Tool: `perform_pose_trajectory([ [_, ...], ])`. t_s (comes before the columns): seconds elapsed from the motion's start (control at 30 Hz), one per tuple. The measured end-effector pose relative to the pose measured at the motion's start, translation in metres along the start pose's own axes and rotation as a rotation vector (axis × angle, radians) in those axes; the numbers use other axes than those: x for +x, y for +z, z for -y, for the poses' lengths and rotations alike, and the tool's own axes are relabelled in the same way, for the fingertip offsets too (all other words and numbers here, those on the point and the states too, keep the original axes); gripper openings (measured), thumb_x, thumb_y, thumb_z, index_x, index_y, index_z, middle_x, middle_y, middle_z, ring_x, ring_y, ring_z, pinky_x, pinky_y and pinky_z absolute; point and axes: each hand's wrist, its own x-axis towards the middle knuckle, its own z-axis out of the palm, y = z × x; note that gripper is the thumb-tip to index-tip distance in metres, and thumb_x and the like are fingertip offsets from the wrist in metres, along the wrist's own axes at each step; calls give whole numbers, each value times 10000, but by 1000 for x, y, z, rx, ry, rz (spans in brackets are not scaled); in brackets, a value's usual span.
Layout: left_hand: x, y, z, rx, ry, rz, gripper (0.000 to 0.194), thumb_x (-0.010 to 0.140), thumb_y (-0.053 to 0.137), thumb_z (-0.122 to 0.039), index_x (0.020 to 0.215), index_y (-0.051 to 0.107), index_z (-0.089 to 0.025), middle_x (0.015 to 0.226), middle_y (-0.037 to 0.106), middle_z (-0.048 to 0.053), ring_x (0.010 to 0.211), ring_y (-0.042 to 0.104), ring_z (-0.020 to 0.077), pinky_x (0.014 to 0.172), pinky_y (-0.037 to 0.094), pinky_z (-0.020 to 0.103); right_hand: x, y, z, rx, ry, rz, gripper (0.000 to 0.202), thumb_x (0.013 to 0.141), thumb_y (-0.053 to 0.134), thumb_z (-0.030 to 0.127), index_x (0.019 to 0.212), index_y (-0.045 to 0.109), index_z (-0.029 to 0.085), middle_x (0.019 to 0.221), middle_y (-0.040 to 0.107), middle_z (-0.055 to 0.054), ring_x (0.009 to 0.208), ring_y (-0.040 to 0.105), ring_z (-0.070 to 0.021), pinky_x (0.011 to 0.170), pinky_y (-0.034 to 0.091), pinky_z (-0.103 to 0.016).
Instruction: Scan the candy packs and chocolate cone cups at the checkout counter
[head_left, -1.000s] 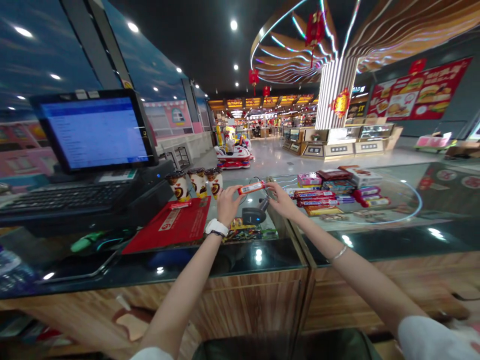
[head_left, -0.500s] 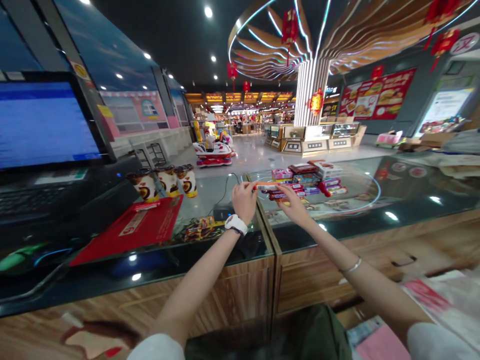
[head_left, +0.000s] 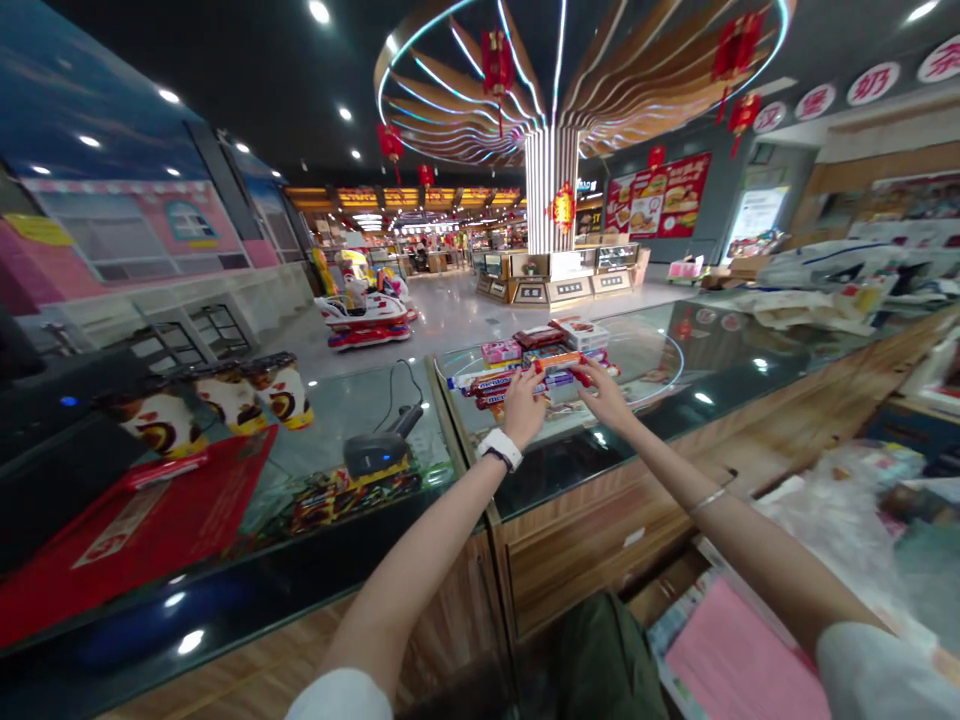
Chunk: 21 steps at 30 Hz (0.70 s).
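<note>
An orange stick-shaped candy roll (head_left: pixel 559 362) is held level between my two hands over the glass counter. My left hand (head_left: pixel 525 405), with a white watch on the wrist, has its fingers closed on the roll's left end. At the other end, the fingers of my right hand (head_left: pixel 604 400) pinch the roll. Just beneath and behind it lies a group of packaged sweets: several dark mentos rolls (head_left: pixel 491 387), a pink box (head_left: pixel 501 351), a dark red packet (head_left: pixel 541 337) and a white box (head_left: pixel 583 334). My hands partly cover these packs.
On the left glass top stand a black scanner (head_left: pixel 377 452) with a cable and several patterned cups (head_left: pixel 279 392). A red mat (head_left: pixel 172 510) bears a red-and-white stick pack (head_left: pixel 166 470). Plastic bags (head_left: pixel 832 500) and a pink sheet (head_left: pixel 742 650) are low at right.
My view has turned to the right. Both hands have carried the orange roll rightward, from the left side of the sweets to above them.
</note>
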Motion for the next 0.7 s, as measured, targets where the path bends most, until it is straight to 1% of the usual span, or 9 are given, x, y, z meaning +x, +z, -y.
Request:
perform_pose_trajectory([
  [0.1,12,26,-9,9,7,52,611,790,444,-3,1355,595,-180,1562,398,47,1498,262,274,1231,285,489,5,-13,-25,-95,-10,-21,498,722,527,143,1203,641,199,1437,499,-142,1390,428,-292,1181,287,-546],
  [0.2,23,48,-16,24,30,89,628,785,447,-16,1383,567,-166,1601,318,45,1512,209,293,1238,264,488,9,-22,-47,-123,16,-31,534,714,525,149,1237,631,176,1491,450,-155,1410,409,-292,1182,293,-533],
  [0.3,35,69,-20,41,46,111,634,787,470,-36,1400,548,-175,1620,273,48,1517,182,311,1237,257,496,13,-31,-65,-126,33,-49,570,688,527,139,1247,628,180,1518,426,-143,1422,396,-281,1188,293,-515],
  [0.43,49,94,-26,66,60,129,617,800,474,-49,1395,551,-195,1629,252,48,1521,153,326,1228,257,516,19,-39,-85,-163,36,-73,600,648,521,104,1230,640,187,1493,461,-128,1409,420,-278,1186,304,-509],
  [0.57,57,111,-30,77,30,145,580,826,460,-65,1388,554,-176,1626,261,70,1518,159,334,1222,268,501,24,-43,-101,-245,57,-67,606,616,519,61,1195,655,174,1470,486,-136,1383,455,-284,1167,343,-501],
  [0.7,61,118,-27,90,23,189,595,815,457,-45,1392,548,-160,1609,303,93,1513,182,327,1226,258,489,29,-42,-109,-334,118,-43,562,636,537,64,1174,660,167,1456,503,-150,1347,496,-289,1160,356,-499],
])
